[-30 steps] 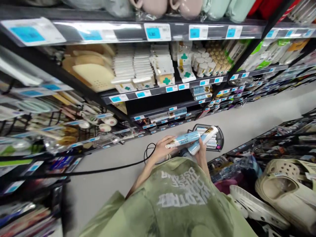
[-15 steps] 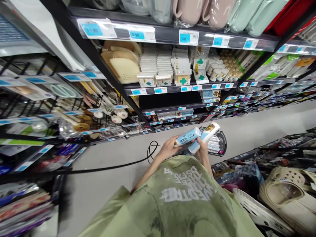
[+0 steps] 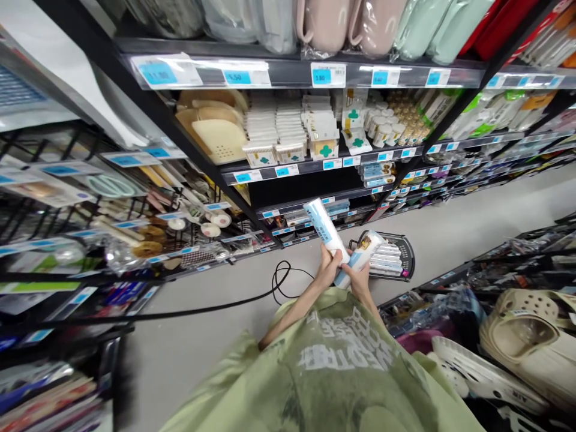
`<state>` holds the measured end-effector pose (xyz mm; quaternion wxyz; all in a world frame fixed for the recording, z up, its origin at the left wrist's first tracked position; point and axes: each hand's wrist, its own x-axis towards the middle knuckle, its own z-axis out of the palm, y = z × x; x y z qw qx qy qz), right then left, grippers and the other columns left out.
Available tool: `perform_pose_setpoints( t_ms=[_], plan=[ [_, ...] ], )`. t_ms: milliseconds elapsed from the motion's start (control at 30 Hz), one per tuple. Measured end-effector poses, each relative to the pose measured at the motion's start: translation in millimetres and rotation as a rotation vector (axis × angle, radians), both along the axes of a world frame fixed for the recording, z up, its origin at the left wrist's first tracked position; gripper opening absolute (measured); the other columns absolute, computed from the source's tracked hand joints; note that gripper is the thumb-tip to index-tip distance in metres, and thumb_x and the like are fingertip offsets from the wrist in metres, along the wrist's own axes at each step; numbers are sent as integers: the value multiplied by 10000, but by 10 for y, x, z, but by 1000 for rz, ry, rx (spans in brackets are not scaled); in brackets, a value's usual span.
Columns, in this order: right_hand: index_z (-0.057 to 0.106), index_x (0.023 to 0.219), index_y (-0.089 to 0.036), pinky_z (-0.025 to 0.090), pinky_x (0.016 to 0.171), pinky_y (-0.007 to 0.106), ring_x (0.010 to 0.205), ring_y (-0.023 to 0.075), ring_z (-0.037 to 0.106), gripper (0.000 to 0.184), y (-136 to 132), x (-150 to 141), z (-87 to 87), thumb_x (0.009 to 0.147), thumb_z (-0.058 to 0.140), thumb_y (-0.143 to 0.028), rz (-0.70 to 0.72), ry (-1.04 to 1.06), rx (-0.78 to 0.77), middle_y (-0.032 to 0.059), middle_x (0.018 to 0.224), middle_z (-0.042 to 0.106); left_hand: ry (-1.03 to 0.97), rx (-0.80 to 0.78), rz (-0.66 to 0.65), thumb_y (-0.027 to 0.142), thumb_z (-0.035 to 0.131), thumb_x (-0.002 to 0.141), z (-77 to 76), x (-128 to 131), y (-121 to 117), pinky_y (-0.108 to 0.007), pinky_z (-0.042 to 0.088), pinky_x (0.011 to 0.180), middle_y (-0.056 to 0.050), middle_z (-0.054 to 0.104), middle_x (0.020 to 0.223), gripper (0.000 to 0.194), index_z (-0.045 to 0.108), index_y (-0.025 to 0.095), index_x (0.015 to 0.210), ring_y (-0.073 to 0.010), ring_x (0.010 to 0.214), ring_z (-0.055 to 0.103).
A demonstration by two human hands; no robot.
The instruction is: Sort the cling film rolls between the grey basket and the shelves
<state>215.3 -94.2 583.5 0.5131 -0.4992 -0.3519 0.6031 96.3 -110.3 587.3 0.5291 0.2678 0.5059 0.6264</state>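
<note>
The left hand is curled in a grip, with its thumb on top. The left arm comes up to it on a slant, from below and to the left of that hand. The right hand is near the left hand, on its right and a little lower. It is gripping too. The right arm is below the right hand, and less of it shows.

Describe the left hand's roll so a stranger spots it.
Above the green shirt is the left hand. It holds a white and blue packaged roll. This leans toward the picture's upper left; the roll in the right hand leans upper right.
</note>
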Motion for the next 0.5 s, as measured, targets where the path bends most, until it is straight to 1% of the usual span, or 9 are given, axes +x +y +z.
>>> perform_pose_setpoints(
  t_ms=[100,200,300,400,433,500],
  plan=[
    [724,1120,-220,682,913,424,968,259,789,737,-3,-3,2,453,1038,-248,-44,-14,12,45,1090,838,-6,-3,5,763,694,906,19,72,-16,-376,575,944,-68,704,1150,671,414,279,1278,-222,1030,706],
    [739,1087,-211,682,883,423,945,262,776,731,0,0,16,420,1039,-199,-34,-25,25,63,1086,822,-10,9,11,775,697,902,32,118,-14,-378,581,957,-78,703,1178,679,404,282,1264,-227,1058,710],
    [731,1072,-212,673,860,413,922,256,763,711,22,19,-2,428,1029,-176,-73,-47,45,60,1059,807,-19,29,1,773,705,904,18,120,7,-397,576,1032,-106,693,1247,692,426,266,1282,-249,1159,705],
    [685,1053,-232,661,815,399,869,243,748,692,103,118,-59,448,1021,-258,-154,-57,30,16,970,785,-19,94,12,764,690,925,-36,18,32,-419,538,1150,-130,657,1383,705,455,261,1359,-273,1329,655],
    [669,1043,-240,655,796,388,854,238,742,687,141,176,-81,452,1015,-293,-173,-55,19,-2,938,774,-16,111,32,757,683,934,-60,-45,38,-423,534,1163,-129,646,1410,710,454,270,1396,-275,1359,641],
    [645,1016,-254,636,752,356,822,226,727,667,217,321,-117,457,995,-351,-188,-54,-2,-31,875,748,6,115,84,742,672,950,-108,-204,47,-419,557,1136,-120,653,1396,722,440,297,1469,-268,1343,649]
  ],
)
